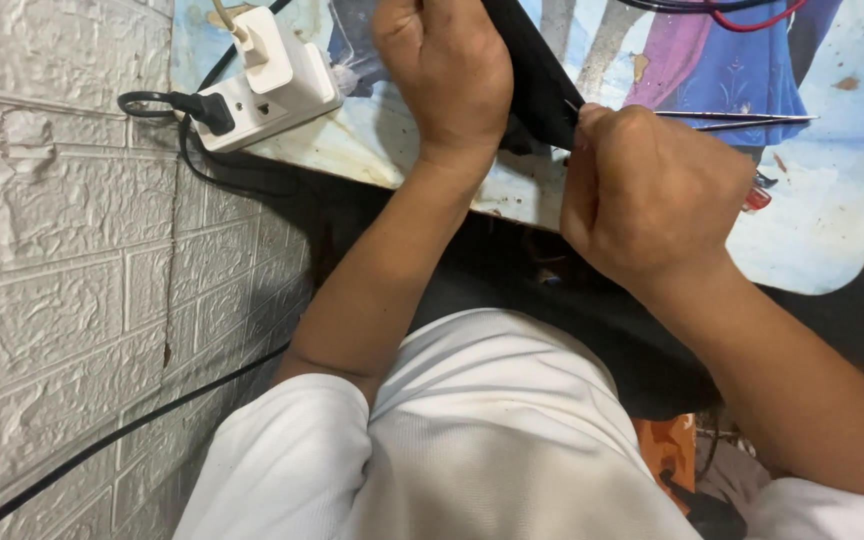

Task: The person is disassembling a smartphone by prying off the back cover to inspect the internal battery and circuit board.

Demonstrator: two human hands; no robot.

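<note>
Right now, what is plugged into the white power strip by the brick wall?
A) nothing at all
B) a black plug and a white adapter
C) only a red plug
B: the white power strip carries a black plug on its side and a white adapter on top.

White power strip [272, 90] on a pictured tabletop [832, 230]; brick-patterned wall [62, 260] beside.

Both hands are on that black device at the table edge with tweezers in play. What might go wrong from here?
The right hand holds thin metal tweezers against the black device; a slip might scratch it or jab the left hand gripping it. The device sits near the table edge, so a loosened grip might drop it. The power strip with plugged cables lies close to the left hand.
</note>
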